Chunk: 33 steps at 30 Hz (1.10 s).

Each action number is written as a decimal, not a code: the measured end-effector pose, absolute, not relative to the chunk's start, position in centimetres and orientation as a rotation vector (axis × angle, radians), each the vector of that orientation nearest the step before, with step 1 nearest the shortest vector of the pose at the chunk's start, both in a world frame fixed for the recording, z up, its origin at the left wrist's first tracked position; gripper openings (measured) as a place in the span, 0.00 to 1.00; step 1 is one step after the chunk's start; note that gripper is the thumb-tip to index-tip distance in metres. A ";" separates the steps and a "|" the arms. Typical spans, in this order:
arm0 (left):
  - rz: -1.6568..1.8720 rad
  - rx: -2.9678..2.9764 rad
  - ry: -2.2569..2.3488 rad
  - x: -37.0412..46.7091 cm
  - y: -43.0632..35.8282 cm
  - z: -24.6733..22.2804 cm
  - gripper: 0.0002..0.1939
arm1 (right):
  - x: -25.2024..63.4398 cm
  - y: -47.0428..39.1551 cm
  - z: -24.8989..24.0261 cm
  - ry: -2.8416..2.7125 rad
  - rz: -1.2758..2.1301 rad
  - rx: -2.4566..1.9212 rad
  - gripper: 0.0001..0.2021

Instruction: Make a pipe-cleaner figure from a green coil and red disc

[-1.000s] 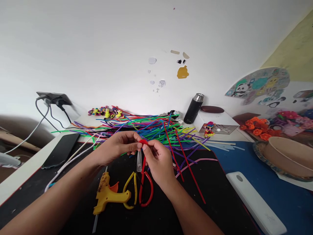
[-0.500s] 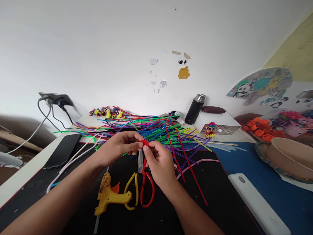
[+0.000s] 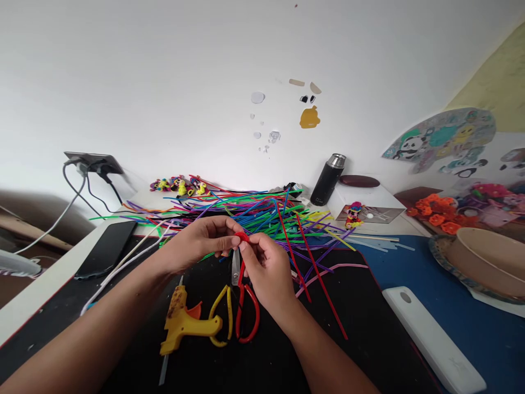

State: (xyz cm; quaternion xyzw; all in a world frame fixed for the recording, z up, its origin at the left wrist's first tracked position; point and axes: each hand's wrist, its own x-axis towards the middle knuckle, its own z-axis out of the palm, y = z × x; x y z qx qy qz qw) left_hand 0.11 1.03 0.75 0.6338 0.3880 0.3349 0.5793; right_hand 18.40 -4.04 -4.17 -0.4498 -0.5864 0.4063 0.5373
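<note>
While the left hand (image 3: pixel 215 241) and right hand (image 3: pixel 266 265) both close fingertips on a small red piece (image 3: pixel 241 237), each grip is pinched nearly shut; the piece sits between them, above the scissors (image 3: pixel 247 314).

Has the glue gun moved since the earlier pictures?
No; judged against the black mat, the glue gun lies where it was, beside the yellow handles.

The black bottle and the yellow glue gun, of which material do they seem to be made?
The bottle looks like metal, perhaps painted dull black; its cap shines silver. The glue gun looks like hard, smooth plastic: moulded shape, solid yellow colour, with brown stains.
</note>
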 end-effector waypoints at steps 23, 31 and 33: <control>0.898 1.208 0.886 0.8 1.0 0.2 0.18 | 18.4 -3.9 -4.5 -1.371 0.957 -1.025 0.12; 0.907 1.174 0.902 1.0 0.9 0.3 0.19 | 18.3 -3.8 -4.6 -1.398 0.927 -1.022 0.13; 0.910 1.173 0.904 1.1 0.8 0.4 0.19 | 18.3 -3.8 -4.6 -1.384 0.949 -1.023 0.13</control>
